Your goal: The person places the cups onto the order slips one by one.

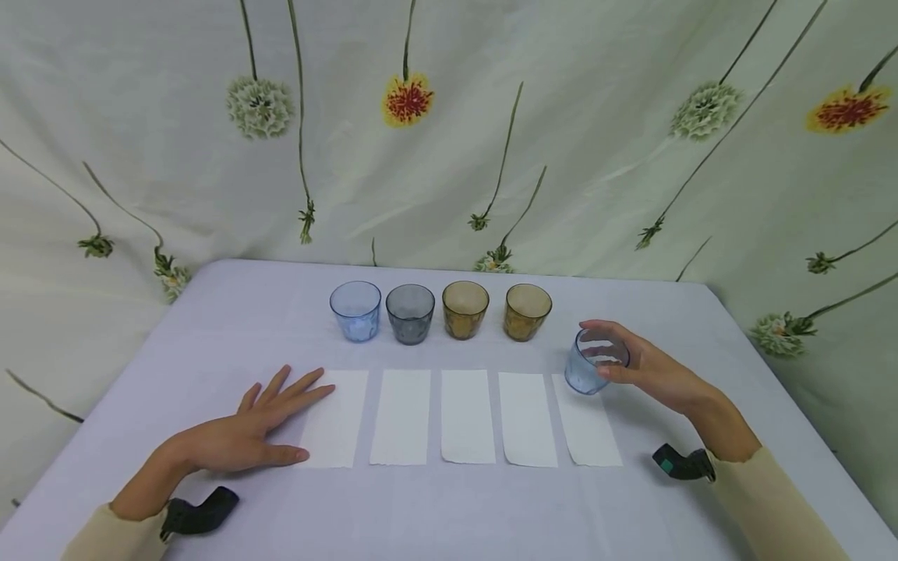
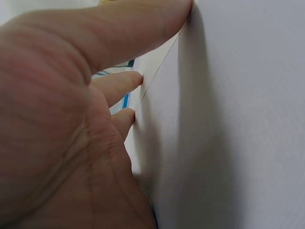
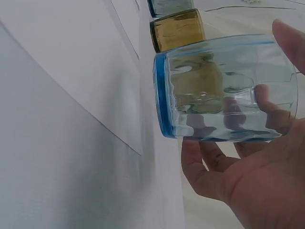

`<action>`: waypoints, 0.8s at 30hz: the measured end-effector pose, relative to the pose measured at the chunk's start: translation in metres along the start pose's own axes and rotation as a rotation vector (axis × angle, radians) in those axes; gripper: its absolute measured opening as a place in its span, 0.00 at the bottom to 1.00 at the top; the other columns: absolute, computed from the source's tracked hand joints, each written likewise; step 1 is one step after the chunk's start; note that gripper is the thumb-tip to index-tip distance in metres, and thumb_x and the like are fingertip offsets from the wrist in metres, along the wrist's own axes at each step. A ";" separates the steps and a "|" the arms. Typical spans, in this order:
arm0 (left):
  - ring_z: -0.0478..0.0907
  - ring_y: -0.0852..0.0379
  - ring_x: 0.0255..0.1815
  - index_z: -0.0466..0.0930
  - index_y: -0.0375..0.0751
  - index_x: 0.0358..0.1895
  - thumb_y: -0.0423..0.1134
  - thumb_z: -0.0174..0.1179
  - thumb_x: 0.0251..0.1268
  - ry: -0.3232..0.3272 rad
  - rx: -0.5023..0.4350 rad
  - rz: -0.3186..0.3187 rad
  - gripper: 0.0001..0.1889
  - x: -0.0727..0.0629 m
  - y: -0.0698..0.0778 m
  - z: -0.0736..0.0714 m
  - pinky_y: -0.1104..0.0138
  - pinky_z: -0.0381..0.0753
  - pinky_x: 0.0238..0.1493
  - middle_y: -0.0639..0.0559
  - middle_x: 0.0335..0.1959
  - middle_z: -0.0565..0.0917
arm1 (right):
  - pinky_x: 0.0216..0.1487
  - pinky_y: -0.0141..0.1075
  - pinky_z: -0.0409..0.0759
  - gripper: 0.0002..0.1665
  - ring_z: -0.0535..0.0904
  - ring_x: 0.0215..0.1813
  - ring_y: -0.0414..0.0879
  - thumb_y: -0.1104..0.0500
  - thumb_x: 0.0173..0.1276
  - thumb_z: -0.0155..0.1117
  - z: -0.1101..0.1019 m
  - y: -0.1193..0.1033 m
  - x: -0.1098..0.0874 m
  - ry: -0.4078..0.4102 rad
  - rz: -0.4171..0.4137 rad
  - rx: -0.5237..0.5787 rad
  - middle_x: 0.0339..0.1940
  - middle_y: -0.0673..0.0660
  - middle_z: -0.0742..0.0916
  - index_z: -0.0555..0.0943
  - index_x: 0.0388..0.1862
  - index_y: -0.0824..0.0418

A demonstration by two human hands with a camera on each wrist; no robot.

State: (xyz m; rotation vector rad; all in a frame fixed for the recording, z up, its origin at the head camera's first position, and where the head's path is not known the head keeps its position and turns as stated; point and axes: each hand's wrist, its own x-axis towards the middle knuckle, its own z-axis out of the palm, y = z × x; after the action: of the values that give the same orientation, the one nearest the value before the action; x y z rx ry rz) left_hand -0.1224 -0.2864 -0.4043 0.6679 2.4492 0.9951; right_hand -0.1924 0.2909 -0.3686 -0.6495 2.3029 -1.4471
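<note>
My right hand (image 1: pixel 648 370) grips a light blue glass tumbler (image 1: pixel 586 366) between thumb and fingers near its rim. The tumbler tilts slightly over the far end of the rightmost white paper strip (image 1: pixel 592 432). In the right wrist view its thick blue base (image 3: pixel 163 95) shows close over the cloth, with my fingers around the rim end. My left hand (image 1: pixel 245 428) lies with fingers spread at the left edge of the leftmost paper strip (image 1: pixel 337 425). Its thumb and fingertips touch the paper, and it holds nothing.
Behind the strips stand another blue glass (image 1: pixel 356 312), a grey glass (image 1: pixel 410 313) and two amber glasses (image 1: pixel 465 312). Between the outer strips lie three more paper strips (image 1: pixel 400 421). A white cloth covers the table (image 1: pixel 456 514); a flowered curtain (image 1: pixel 449 171) hangs behind.
</note>
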 end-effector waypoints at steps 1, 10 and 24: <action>0.15 0.30 0.78 0.54 0.57 0.80 0.52 0.66 0.64 0.000 -0.004 0.005 0.43 0.000 -0.001 0.000 0.32 0.10 0.66 0.44 0.84 0.39 | 0.61 0.29 0.77 0.37 0.68 0.73 0.56 0.63 0.75 0.60 0.000 0.000 -0.001 -0.006 -0.005 -0.002 0.76 0.62 0.65 0.59 0.78 0.54; 0.15 0.30 0.78 0.53 0.59 0.80 0.53 0.66 0.64 -0.001 -0.008 0.006 0.44 0.001 -0.003 0.001 0.32 0.11 0.66 0.45 0.84 0.39 | 0.59 0.29 0.77 0.38 0.73 0.68 0.42 0.64 0.73 0.62 0.004 -0.003 -0.012 -0.036 -0.004 -0.013 0.73 0.64 0.69 0.59 0.78 0.60; 0.15 0.30 0.78 0.53 0.60 0.80 0.51 0.65 0.65 -0.007 -0.004 0.013 0.43 0.000 -0.004 0.000 0.31 0.11 0.65 0.45 0.84 0.39 | 0.61 0.33 0.76 0.37 0.72 0.66 0.60 0.66 0.69 0.66 0.007 0.000 -0.013 -0.125 -0.049 -0.060 0.70 0.70 0.69 0.64 0.74 0.62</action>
State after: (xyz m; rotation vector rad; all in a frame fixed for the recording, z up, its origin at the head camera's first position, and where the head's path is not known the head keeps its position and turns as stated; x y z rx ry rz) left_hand -0.1239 -0.2890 -0.4071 0.6863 2.4387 1.0011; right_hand -0.1781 0.2921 -0.3709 -0.7959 2.2557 -1.3234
